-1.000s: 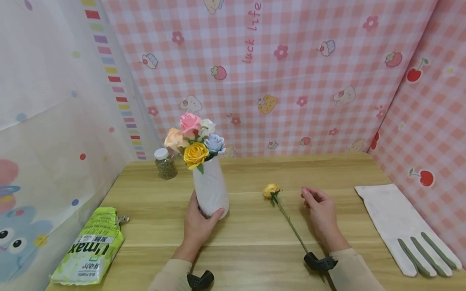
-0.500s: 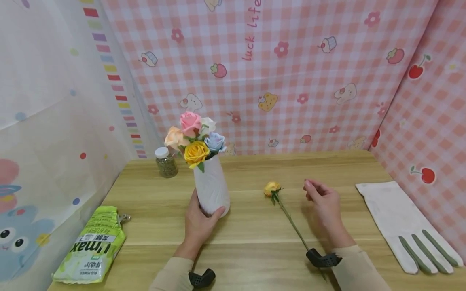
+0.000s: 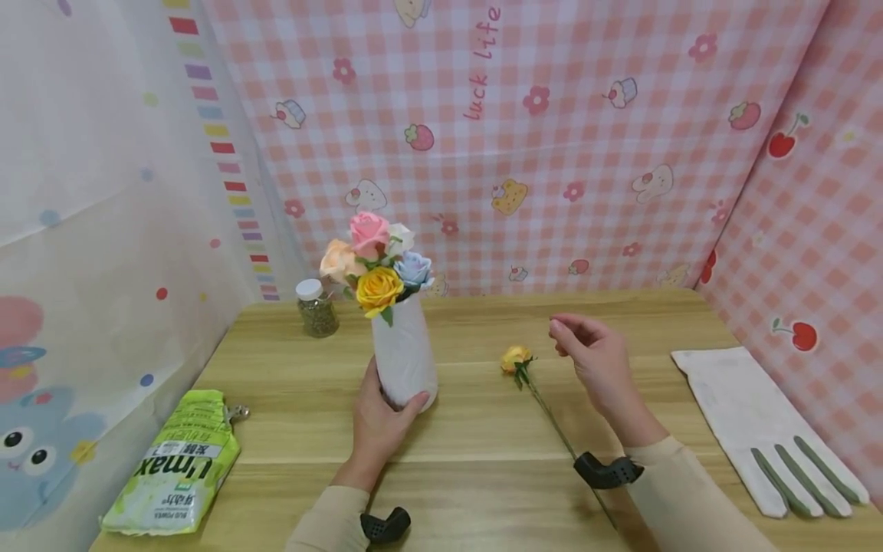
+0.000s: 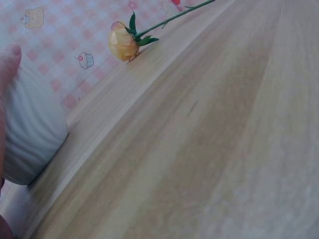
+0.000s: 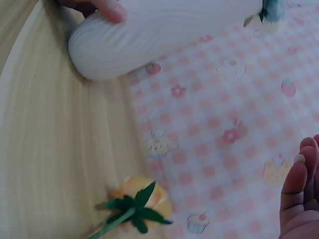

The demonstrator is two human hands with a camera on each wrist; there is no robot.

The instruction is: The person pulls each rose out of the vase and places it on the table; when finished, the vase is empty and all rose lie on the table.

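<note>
The right hand [image 3: 596, 364] has moved left and toward the far side, bringing its fingertips nearer the lone yellow rose's bloom [image 3: 516, 359]. Its black wrist piece [image 3: 607, 470] has shifted farther too, uncovering more of the near stem [image 3: 602, 504].

The head view looks forward and down, from above, over the tabletop [image 3: 483, 429] to its far edge. The left-wrist view looks low across it; the right-wrist view, tilted sideways, faces that edge. Both share the vase [image 4: 32, 124] and yellow rose [image 4: 122, 42], close up.

Beige sleeves [image 3: 690, 491], black wrist pieces [image 3: 602, 469] (perforated)
</note>
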